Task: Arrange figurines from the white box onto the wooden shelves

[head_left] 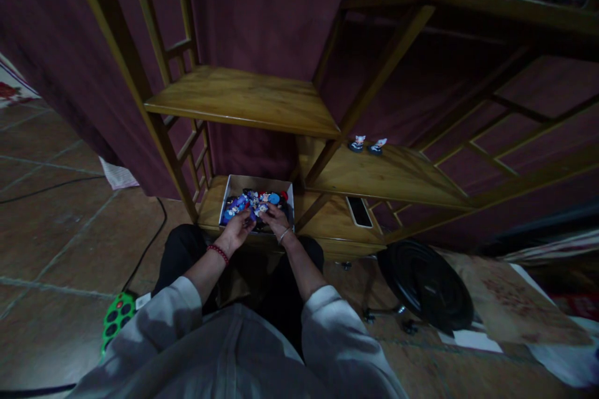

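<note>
A shallow white box (258, 183) on the low shelf holds several small figurines (270, 197), mostly blue, purple and red. Both of my hands are at its front edge. My left hand (236, 230), with a red bead bracelet at the wrist, has its fingers closed at a small purple-and-white figurine (261, 208). From the other side my right hand (277, 222), wearing a pale bangle, pinches the same figurine. The fingertips are small and dim here, so their exact contact is hard to see.
Two small figurines on dark bases (357, 144) stand on the right middle shelf (388, 174). A phone-like dark slab (359, 212) lies on the lower shelf. Wooden uprights (365, 100) frame the compartments. A black round stool (425, 287) is at right, a green power strip (116, 319) at left.
</note>
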A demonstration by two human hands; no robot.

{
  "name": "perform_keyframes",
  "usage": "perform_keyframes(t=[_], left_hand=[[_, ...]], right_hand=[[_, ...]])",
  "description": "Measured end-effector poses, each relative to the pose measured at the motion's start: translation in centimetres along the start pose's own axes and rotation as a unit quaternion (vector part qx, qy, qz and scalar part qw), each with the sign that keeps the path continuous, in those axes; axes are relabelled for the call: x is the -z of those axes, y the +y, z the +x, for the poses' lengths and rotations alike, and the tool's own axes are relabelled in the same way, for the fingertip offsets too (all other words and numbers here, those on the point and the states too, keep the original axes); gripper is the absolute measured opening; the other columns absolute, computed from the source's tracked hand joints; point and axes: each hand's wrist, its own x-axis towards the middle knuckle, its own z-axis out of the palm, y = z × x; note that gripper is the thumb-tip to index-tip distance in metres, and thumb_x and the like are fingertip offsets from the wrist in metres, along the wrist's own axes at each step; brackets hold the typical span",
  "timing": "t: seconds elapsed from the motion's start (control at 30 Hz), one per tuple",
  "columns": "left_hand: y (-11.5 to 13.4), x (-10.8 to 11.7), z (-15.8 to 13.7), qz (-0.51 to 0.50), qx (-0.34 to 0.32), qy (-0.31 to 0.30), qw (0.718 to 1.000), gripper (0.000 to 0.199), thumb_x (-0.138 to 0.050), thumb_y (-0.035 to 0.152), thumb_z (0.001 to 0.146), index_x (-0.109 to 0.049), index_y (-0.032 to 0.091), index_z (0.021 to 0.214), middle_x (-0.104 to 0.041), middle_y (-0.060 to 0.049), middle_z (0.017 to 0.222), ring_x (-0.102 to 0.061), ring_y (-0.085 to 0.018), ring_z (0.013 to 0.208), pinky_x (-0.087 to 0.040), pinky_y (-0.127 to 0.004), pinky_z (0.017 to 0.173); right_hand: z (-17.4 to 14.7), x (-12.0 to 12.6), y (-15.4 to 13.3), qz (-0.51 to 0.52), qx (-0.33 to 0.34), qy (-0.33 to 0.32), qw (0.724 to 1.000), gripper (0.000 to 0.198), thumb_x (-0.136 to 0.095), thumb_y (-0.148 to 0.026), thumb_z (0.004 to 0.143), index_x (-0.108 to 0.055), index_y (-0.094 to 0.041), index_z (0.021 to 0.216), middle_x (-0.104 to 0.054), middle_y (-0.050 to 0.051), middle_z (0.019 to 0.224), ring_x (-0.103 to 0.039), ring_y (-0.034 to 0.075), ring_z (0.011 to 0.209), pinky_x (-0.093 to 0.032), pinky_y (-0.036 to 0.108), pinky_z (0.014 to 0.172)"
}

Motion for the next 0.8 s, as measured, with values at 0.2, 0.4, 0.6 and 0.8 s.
perform_keyframes(t=[0.2, 0.4, 0.6, 0.8], left_hand=[[0.2, -0.2, -0.8, -0.025, -0.001, -0.026, 0.999, 0.010, -0.056, 0.006, 0.075, -0.059, 0.016, 0.079, -0.060, 0.000, 0.071, -0.057, -0.008, 0.063, -0.049, -0.022, 0.064], [0.4, -0.3, -1.3, -0.027, -0.010, -0.071, 0.997, 0.017, -0.056, 0.005, 0.075, -0.060, 0.016, 0.088, -0.062, -0.002, 0.075, -0.059, -0.010, 0.070, -0.049, -0.025, 0.071], [0.5, -0.4, -1.5, -0.028, -0.014, -0.082, 0.996, 0.019, -0.053, 0.005, 0.078, -0.060, 0.016, 0.090, -0.062, -0.002, 0.075, -0.060, -0.010, 0.072, -0.049, -0.027, 0.074], [1.0, -1.0, -2.3, -0.035, -0.016, -0.087, 0.996, 0.017, -0.054, 0.007, 0.078, -0.061, 0.017, 0.089, -0.061, -0.001, 0.073, -0.058, -0.009, 0.069, -0.049, -0.024, 0.071]], right_hand=[[-0.3, -0.2, -0.7, 0.011, 0.009, 0.017, 1.000, 0.041, -0.071, -0.033, 0.055, -0.063, -0.020, 0.093, -0.064, -0.002, 0.074, -0.056, 0.012, 0.067, -0.045, 0.026, 0.066], [-0.2, -0.3, -1.3, 0.015, 0.012, 0.025, 1.000, 0.041, -0.071, -0.033, 0.056, -0.063, -0.020, 0.094, -0.065, -0.002, 0.077, -0.057, 0.013, 0.071, -0.045, 0.026, 0.068], [-0.3, -0.2, -2.0, 0.014, 0.027, 0.014, 0.999, 0.039, -0.070, -0.033, 0.057, -0.063, -0.021, 0.094, -0.065, -0.002, 0.078, -0.058, 0.013, 0.072, -0.046, 0.027, 0.071], [-0.8, -0.3, -2.9, 0.017, 0.039, 0.003, 0.999, 0.043, -0.070, -0.032, 0.059, -0.062, -0.022, 0.100, -0.066, -0.001, 0.082, -0.059, 0.015, 0.076, -0.046, 0.027, 0.073]])
